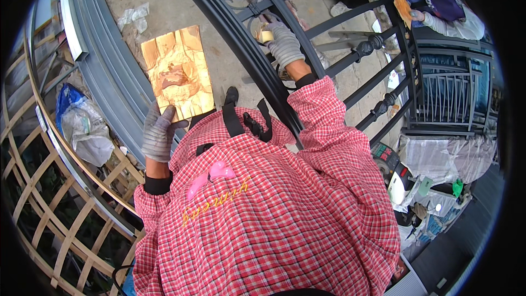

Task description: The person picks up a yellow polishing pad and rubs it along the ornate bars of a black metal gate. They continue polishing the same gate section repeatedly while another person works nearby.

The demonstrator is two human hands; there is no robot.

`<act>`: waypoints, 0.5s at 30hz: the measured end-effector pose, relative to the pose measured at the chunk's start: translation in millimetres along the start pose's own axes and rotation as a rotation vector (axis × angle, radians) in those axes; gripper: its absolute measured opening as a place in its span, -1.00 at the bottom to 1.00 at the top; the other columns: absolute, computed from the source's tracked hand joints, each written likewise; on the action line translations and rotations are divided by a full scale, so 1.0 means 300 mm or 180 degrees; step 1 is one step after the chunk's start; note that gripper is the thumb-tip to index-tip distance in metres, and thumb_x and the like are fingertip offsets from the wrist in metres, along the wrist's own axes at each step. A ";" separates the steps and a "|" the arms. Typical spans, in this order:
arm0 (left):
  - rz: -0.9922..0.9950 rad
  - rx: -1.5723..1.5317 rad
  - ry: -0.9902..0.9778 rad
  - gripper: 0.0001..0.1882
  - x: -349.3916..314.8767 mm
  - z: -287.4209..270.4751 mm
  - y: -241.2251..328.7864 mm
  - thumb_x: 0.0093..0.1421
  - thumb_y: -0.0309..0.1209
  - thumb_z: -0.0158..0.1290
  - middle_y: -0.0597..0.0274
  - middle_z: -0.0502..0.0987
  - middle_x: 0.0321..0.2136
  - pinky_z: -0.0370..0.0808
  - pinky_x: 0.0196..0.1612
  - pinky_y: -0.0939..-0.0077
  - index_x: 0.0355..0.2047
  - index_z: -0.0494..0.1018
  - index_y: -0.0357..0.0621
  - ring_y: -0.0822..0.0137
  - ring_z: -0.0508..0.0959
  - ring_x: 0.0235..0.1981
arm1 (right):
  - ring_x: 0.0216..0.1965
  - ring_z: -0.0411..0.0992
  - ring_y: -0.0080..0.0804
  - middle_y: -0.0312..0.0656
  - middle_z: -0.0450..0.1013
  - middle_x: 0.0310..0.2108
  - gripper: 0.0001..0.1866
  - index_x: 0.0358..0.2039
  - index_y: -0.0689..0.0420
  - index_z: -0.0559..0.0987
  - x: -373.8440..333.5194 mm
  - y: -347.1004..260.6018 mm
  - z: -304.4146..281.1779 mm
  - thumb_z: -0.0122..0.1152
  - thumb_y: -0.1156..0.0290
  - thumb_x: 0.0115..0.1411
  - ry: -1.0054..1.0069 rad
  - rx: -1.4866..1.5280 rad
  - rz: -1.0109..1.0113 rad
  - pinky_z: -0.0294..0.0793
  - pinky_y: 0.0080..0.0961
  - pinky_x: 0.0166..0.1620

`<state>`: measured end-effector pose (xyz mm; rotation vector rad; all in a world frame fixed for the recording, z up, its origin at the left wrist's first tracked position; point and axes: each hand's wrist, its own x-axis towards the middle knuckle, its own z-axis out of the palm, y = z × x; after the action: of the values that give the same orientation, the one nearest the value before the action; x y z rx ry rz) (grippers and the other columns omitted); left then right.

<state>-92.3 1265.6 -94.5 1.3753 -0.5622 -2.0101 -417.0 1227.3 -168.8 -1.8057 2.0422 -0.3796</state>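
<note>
My left hand, in a grey ribbed glove with dark fingertips, grips the lower left corner of a flat board covered in crinkled, shiny gold foil. A torn reddish-brown patch shows in the middle of the foil. My gloved right hand reaches over the black metal railing, close to a scroll ornament between its bars. A small pale yellow piece sits at its fingers, which are closed around it; its exact kind is hard to make out.
At the upper right another person's gloved hand holds an orange-gold board beside the railing. Long grey metal profiles lie to the left, near a wooden lattice and a plastic-wrapped bundle. Black railing panels stand at right.
</note>
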 end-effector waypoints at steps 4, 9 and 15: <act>0.0045 -0.0015 0.0022 -0.52 -0.005 -0.010 -0.011 0.03 -0.40 -0.03 0.12 0.40 -0.24 0.50 -0.46 0.64 -0.05 0.16 -0.33 0.36 0.48 -0.33 | -0.26 0.32 -0.10 -0.04 0.37 -0.36 -0.63 -0.30 0.08 0.45 -0.003 0.054 -0.006 0.21 0.48 -0.23 0.0371 -0.0075 0.0224 0.30 -0.30 -0.21; 0.0034 -0.0020 -0.0037 -0.52 0.000 -0.010 -0.006 0.02 -0.39 -0.03 0.13 0.40 -0.23 0.50 -0.45 0.64 -0.05 0.16 -0.32 0.36 0.48 -0.32 | -0.31 0.34 -0.11 -0.05 0.37 -0.40 -0.76 -0.44 0.11 0.47 0.038 0.058 0.013 0.22 0.43 -0.22 0.0738 0.0217 0.0132 0.32 -0.32 -0.28; 0.0026 0.0016 -0.0002 -0.51 0.002 -0.021 -0.006 0.02 -0.38 -0.02 0.14 0.40 -0.24 0.49 -0.44 0.63 -0.05 0.16 -0.31 0.36 0.47 -0.32 | -0.37 0.37 -0.13 -0.06 0.41 -0.48 -0.76 -0.45 0.14 0.48 0.069 0.057 -0.014 0.23 0.37 -0.20 0.0388 -0.0070 0.0741 0.33 -0.34 -0.27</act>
<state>-87.2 1266.6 -98.4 1.3732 -0.5726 -2.0040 -436.0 1209.1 -175.0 -1.5676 2.3181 -0.4088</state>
